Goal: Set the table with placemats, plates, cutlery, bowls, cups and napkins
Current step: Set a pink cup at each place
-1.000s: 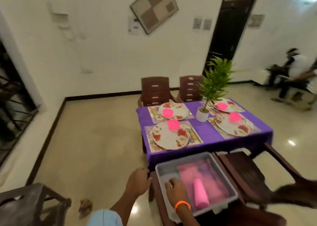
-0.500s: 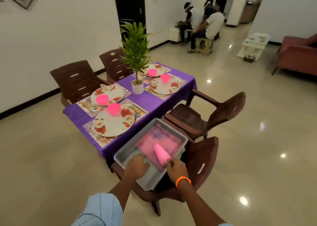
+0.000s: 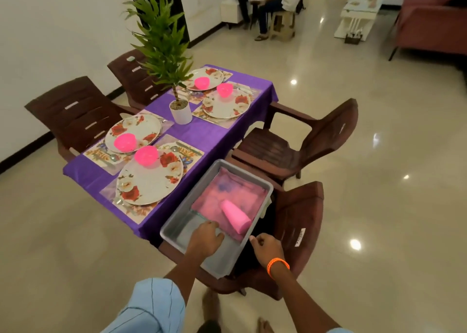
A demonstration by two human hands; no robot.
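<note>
Purple cloth covers the table, where four flowered plates sit on placemats, each with a pink bowl. Off its near corner a grey tub rests on a brown chair, holding pink napkins and stacked pink cups by its right edge. Left hand curls inside the tub, its grasp hidden; right hand grips the tub's right rim.

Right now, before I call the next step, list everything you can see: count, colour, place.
table: one, purple cloth.
placemats: four, patterned, under the plates.
plates: four, white floral.
bowls: four, pink, on the plates.
plant: one, white pot, table centre.
chairs: four, brown, around the table.
bin: one, grey, on the near chair.
cups: pink stack lying in the bin.
napkins: pink, in the bin.
left hand: in the bin.
right hand: beside the bin.
</note>
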